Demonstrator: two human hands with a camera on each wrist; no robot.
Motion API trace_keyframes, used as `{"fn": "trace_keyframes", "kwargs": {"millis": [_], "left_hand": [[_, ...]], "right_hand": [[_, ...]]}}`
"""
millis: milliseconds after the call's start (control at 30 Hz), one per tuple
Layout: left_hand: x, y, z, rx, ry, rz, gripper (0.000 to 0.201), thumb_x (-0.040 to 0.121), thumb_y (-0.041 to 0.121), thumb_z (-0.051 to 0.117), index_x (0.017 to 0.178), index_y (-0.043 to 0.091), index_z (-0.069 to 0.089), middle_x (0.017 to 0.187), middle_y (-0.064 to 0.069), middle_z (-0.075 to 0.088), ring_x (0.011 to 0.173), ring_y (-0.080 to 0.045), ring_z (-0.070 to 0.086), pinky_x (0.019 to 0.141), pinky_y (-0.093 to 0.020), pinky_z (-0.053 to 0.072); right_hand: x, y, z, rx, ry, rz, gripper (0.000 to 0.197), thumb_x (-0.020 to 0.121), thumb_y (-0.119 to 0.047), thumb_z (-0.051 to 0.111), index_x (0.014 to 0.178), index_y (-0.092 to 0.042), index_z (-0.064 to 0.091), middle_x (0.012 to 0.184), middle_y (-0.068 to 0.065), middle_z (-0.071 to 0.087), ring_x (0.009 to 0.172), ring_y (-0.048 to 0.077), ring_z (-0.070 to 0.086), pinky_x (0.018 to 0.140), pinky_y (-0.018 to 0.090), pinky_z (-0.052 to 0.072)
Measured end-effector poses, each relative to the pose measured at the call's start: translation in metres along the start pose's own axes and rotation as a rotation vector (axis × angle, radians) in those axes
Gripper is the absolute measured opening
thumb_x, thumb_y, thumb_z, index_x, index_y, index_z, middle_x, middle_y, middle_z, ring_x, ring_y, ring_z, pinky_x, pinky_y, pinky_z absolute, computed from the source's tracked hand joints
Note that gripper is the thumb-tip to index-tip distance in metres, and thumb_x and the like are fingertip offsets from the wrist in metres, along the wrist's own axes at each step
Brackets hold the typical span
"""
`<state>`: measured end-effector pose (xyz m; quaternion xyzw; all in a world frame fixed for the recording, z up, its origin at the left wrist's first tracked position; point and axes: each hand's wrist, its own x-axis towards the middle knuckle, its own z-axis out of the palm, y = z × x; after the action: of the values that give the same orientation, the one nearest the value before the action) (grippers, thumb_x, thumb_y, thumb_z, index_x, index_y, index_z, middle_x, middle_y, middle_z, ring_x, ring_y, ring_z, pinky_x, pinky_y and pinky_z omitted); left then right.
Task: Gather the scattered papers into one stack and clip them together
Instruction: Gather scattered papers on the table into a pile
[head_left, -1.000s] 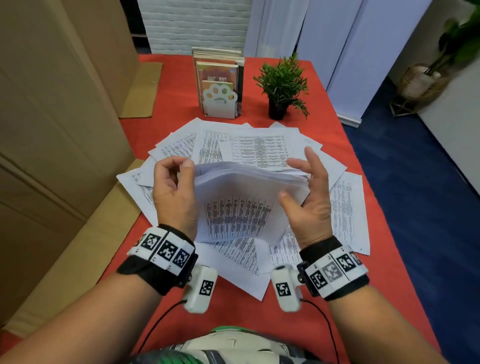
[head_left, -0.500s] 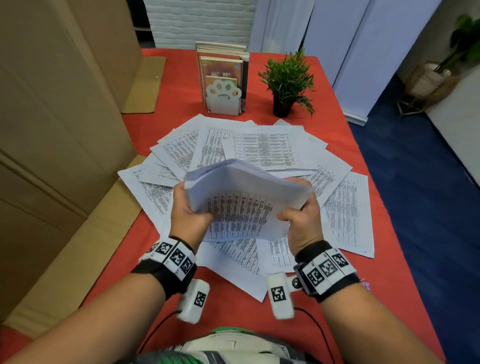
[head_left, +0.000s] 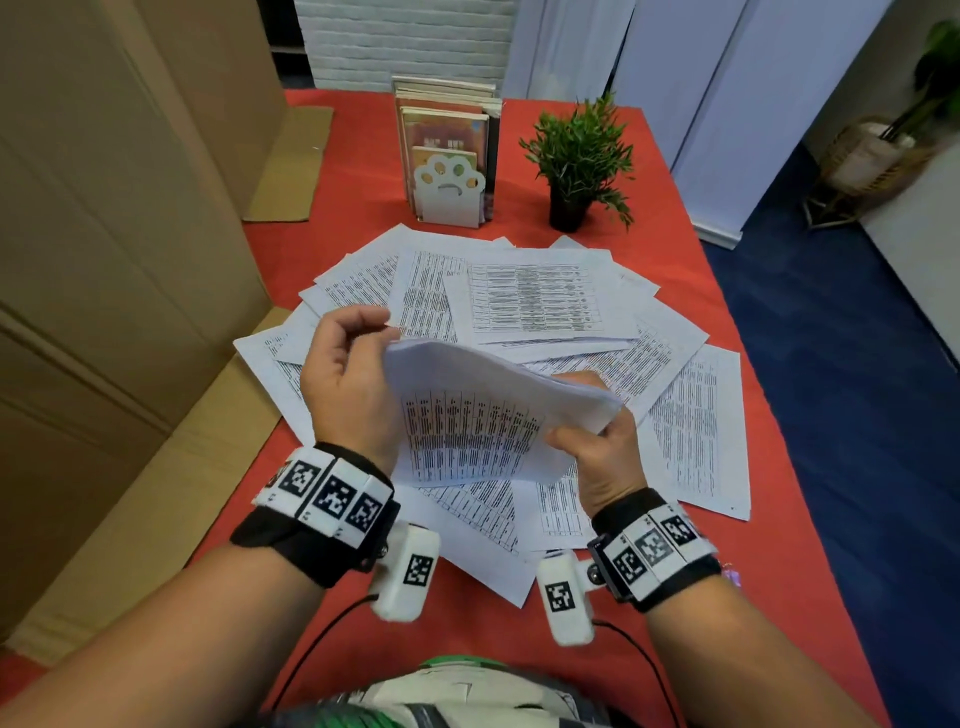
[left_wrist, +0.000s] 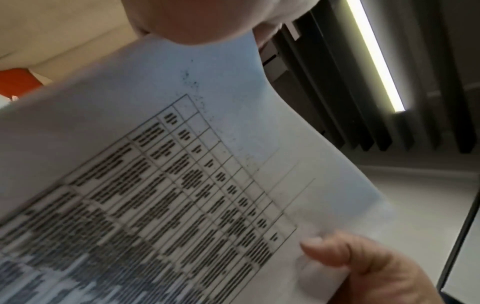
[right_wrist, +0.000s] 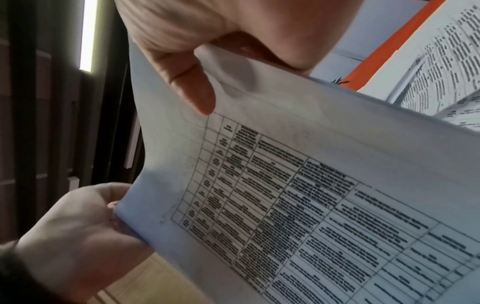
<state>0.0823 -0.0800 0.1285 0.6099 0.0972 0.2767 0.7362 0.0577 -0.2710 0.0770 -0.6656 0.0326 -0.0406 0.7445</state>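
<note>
Papers (head_left: 467, 415) form a small bowed bundle held above the table (head_left: 727, 597), with many loose sheets (head_left: 535, 296) spread beneath. The right hand (head_left: 602, 457) pinches one corner; the left hand (head_left: 348, 384) curls at the opposite edge. Risk: the sagging bundle may fan out or slip if either pinch loosens. No clip is visible.

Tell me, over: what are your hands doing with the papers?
Right hand pinches held stack; left hand at its other edge. Loose sheets on red table. No clip visible.
</note>
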Motion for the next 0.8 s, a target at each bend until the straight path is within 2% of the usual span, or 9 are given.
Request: {"fn": "trace_keyframes", "kwargs": {"millis": [67,167,233,333,433,533,633,700,800], "left_hand": [[-0.007,-0.007,-0.009,0.007,-0.049,0.067,0.012,0.086,0.027,0.051,0.096,0.03,0.057,0.091,-0.004,0.057,0.084,-0.015,0.053,0.08,-0.025,0.043],[-0.018,-0.037,-0.029,0.273,-0.194,0.09,0.04,0.078,0.042,0.059,0.114,0.042,0.042,0.109,0.008,0.054,0.091,-0.01,0.056,0.084,-0.017,0.044],[-0.021,-0.063,-0.041,0.285,-0.324,-0.116,0.056,0.07,0.032,0.072,0.119,0.028,0.046,0.114,-0.004,0.06,0.103,-0.022,0.061,0.086,-0.022,0.05],[-0.027,-0.085,-0.051,0.426,-0.447,-0.307,0.031,0.069,0.009,0.073,0.097,0.015,0.06,0.088,0.001,0.064,0.086,-0.015,0.063,0.072,-0.022,0.049],[-0.033,-0.088,-0.049,0.521,-0.405,-0.28,0.02,0.079,-0.002,0.067,0.083,0.017,0.06,0.077,0.006,0.059,0.072,-0.003,0.054,0.067,-0.018,0.043],[-0.03,-0.088,-0.043,0.51,-0.325,-0.319,0.027,0.083,-0.002,0.062,0.069,0.02,0.056,0.067,0.003,0.058,0.062,-0.007,0.052,0.059,-0.019,0.044],[-0.021,-0.098,-0.054,0.599,-0.267,-0.321,0.017,0.084,0.006,0.061,0.075,0.02,0.057,0.072,-0.005,0.059,0.066,-0.019,0.053,0.059,-0.023,0.045],[-0.017,-0.107,-0.07,0.681,-0.213,-0.372,0.006,0.083,0.01,0.06,0.079,0.013,0.057,0.072,-0.009,0.057,0.067,-0.023,0.051,0.062,-0.03,0.043],[-0.017,-0.115,-0.09,0.709,-0.142,-0.463,0.007,0.083,0.007,0.06,0.088,0.011,0.057,0.08,-0.012,0.058,0.075,-0.023,0.053,0.069,-0.034,0.044]], "right_hand": [[0.0,0.005,0.001,0.024,0.035,0.108,0.038,0.046,-0.022,0.065,0.084,-0.028,0.069,0.088,0.012,0.061,0.087,0.026,0.057,0.075,0.043,0.049],[-0.003,0.016,0.001,-0.057,-0.006,0.257,0.035,0.057,-0.026,0.073,0.091,-0.025,0.065,0.096,0.014,0.065,0.097,0.03,0.061,0.09,0.05,0.05],[-0.005,0.022,0.001,-0.137,-0.023,0.337,0.016,0.078,-0.021,0.071,0.087,-0.028,0.061,0.094,0.005,0.066,0.097,0.027,0.061,0.097,0.048,0.048],[-0.005,0.024,0.003,-0.175,0.043,0.318,0.014,0.089,-0.017,0.061,0.08,-0.027,0.056,0.083,-0.003,0.061,0.086,0.019,0.059,0.083,0.036,0.05],[0.0,0.015,0.004,-0.219,0.027,0.23,0.011,0.089,-0.017,0.06,0.083,-0.026,0.056,0.083,-0.003,0.062,0.082,0.018,0.06,0.069,0.024,0.049],[0.017,0.014,-0.01,-0.297,-0.017,0.188,0.017,0.089,-0.017,0.061,0.089,-0.034,0.059,0.092,-0.007,0.068,0.091,0.014,0.066,0.081,0.029,0.054],[0.042,0.034,-0.054,-0.477,0.2,0.173,0.023,0.089,-0.015,0.057,0.106,-0.029,0.061,0.1,0.003,0.069,0.097,0.02,0.066,0.09,0.036,0.053],[0.056,0.051,-0.099,-0.65,0.396,0.279,0.035,0.089,-0.013,0.055,0.124,-0.018,0.054,0.122,0.008,0.059,0.114,0.025,0.057,0.099,0.032,0.044],[0.063,0.069,-0.16,-0.882,0.591,0.592,0.056,0.085,-0.02,0.058,0.137,-0.023,0.04,0.139,0.018,0.037,0.125,0.04,0.042,0.106,0.045,0.037]]}}
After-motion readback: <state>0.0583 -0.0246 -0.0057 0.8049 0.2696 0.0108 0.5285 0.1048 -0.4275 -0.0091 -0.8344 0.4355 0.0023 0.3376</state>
